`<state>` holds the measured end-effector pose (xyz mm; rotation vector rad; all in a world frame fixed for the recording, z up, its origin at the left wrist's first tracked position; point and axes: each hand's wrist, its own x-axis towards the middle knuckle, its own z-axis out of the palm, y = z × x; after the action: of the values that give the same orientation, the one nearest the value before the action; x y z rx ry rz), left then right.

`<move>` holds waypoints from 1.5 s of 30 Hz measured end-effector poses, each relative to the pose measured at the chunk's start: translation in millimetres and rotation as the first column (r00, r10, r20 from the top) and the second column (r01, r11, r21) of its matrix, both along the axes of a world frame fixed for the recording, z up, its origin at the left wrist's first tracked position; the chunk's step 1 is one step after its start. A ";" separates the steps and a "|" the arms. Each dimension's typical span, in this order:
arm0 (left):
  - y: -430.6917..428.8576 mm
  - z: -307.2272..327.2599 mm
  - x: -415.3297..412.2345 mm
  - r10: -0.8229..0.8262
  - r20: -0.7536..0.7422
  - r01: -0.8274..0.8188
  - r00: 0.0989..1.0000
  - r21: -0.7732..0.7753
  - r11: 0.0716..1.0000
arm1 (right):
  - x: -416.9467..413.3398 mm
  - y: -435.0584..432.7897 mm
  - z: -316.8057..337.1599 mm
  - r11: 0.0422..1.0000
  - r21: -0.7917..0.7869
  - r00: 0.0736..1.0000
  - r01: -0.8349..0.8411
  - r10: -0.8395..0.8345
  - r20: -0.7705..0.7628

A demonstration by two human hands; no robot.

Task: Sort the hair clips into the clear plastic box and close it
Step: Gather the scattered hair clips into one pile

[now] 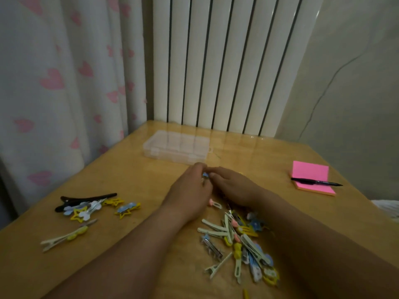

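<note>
Near right of our table (138, 182): pile of hair clips (239, 240), unsorted. Left edge: smaller group of clips (90, 207). Centre: our left hand (190, 190) pinches a small blue clip (205, 175). Our right hand (233, 186) touches it, and we cannot tell its grip. Far edge: clear plastic box (176, 147), closed, seemingly empty. We judge sorting barely begun.

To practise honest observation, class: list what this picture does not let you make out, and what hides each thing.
Head view: small clip, at the fingertips of the left hand and right hand: fingers cover most of it; the right hand's grip is unclear.
Head view: clear plastic box: contents unreadable, dim and blurred.
Head view: yellow clip: cut off by the bottom edge.
Head view: clip pile: partly under the right forearm.
</note>
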<state>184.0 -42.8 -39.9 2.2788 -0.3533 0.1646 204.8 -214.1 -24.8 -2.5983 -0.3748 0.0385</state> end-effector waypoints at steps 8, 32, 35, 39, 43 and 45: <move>-1.3 6.1 -6.5 -0.194 -0.050 0.200 0.980 0.179 0.963 | -49.4 -40.7 6.3 0.965 0.204 0.969 0.166 -0.198 0.146; -12.8 18.5 -54.5 -0.402 -0.205 0.336 0.892 -0.292 0.895 | -158.0 -6.8 7.7 0.821 0.548 0.980 0.162 -0.200 0.010; -2.9 21.7 -61.6 -0.330 -0.238 0.143 0.914 -0.572 0.808 | -148.9 -27.6 5.5 -0.005 0.943 0.931 0.331 -0.163 -0.328; 24.6 10.8 -70.2 -0.314 -0.217 0.024 0.924 -0.789 0.614 | -157.5 -58.6 10.9 -0.525 0.785 0.933 0.328 0.049 -0.357; 31.3 3.4 -81.2 -0.289 -0.217 -0.019 0.932 -0.829 0.560 | -162.3 -67.7 14.4 -0.374 0.875 0.943 0.308 0.001 -0.332; 29.3 2.9 -87.3 -0.259 -0.199 -0.018 0.945 -0.823 0.568 | -165.1 -67.3 16.9 -0.267 0.920 0.949 0.287 -0.056 -0.312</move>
<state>96.7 -13.5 -37.0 1.2947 -0.2020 -0.0917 39.7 -281.4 -7.9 -0.8108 0.1260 -0.1352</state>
